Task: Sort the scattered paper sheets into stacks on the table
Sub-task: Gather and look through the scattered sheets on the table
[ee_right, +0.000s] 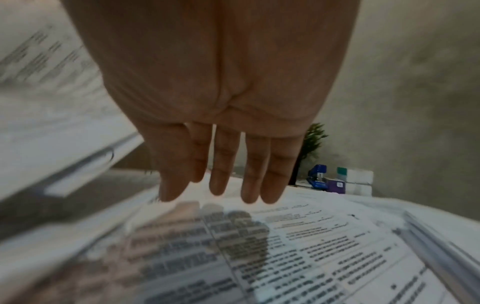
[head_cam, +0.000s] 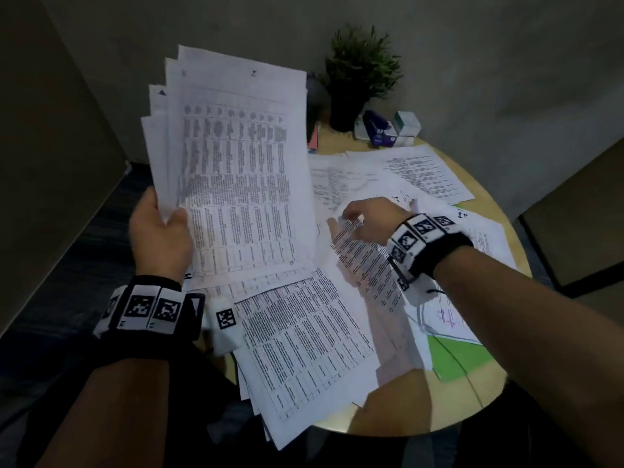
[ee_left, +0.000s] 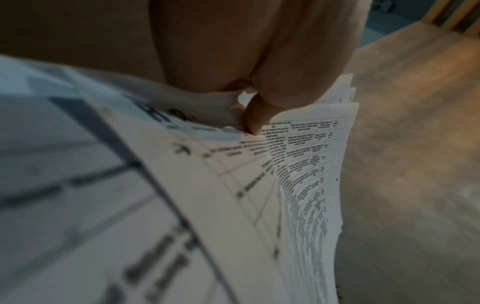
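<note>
My left hand (head_cam: pixel 158 228) grips the lower left edge of a fanned bundle of printed sheets (head_cam: pixel 236 170) and holds it upright above the table's left side. In the left wrist view the thumb (ee_left: pixel 254 115) presses on the bundle (ee_left: pixel 298 164). My right hand (head_cam: pixel 364 217) reaches over the scattered papers in the middle of the round table (head_cam: pixel 486 184). Its fingers (ee_right: pixel 218 174) are straight and hover just above a printed table sheet (ee_right: pixel 298 236), holding nothing. A loose pile of table-printed sheets (head_cam: pixel 304 349) lies at the near edge and overhangs it.
At the back of the table stand a potted plant (head_cam: pixel 361 72), a blue stapler (head_cam: pixel 376 128) and small white boxes (head_cam: pixel 407 128). A green folder (head_cam: pixel 462 356) lies under the papers at the right. More printed sheets (head_cam: pixel 422 173) lie at the far right.
</note>
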Demonstrator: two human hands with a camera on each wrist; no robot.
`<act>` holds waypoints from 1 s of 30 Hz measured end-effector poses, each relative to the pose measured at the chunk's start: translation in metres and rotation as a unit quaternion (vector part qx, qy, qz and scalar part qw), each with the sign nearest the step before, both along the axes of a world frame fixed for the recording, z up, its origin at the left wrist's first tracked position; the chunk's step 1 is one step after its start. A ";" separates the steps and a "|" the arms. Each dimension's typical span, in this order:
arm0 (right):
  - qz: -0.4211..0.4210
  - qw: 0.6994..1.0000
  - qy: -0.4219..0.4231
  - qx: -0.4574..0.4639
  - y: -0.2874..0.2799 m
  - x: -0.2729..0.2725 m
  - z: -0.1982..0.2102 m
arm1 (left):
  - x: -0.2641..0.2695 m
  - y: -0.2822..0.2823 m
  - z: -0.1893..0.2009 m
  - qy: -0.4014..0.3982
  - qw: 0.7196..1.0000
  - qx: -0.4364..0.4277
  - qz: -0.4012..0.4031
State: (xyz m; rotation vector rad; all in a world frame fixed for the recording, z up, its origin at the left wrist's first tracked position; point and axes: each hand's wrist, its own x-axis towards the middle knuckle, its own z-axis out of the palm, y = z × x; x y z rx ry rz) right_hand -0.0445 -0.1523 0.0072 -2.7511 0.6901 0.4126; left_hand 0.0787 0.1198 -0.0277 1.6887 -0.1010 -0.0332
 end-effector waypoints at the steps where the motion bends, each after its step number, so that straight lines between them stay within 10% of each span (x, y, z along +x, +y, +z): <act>1: 0.038 0.998 0.037 -0.029 -0.001 0.007 -0.005 | 0.001 0.000 -0.001 -0.001 1.000 0.001 0.008; 7: 0.136 0.979 0.119 -0.098 0.003 0.030 -0.013 | 0.009 0.001 -0.001 0.008 1.000 -0.014 0.025; 30: -0.117 0.992 0.056 0.006 0.069 -0.010 -0.041 | 0.009 0.005 0.001 0.043 0.998 -0.045 0.007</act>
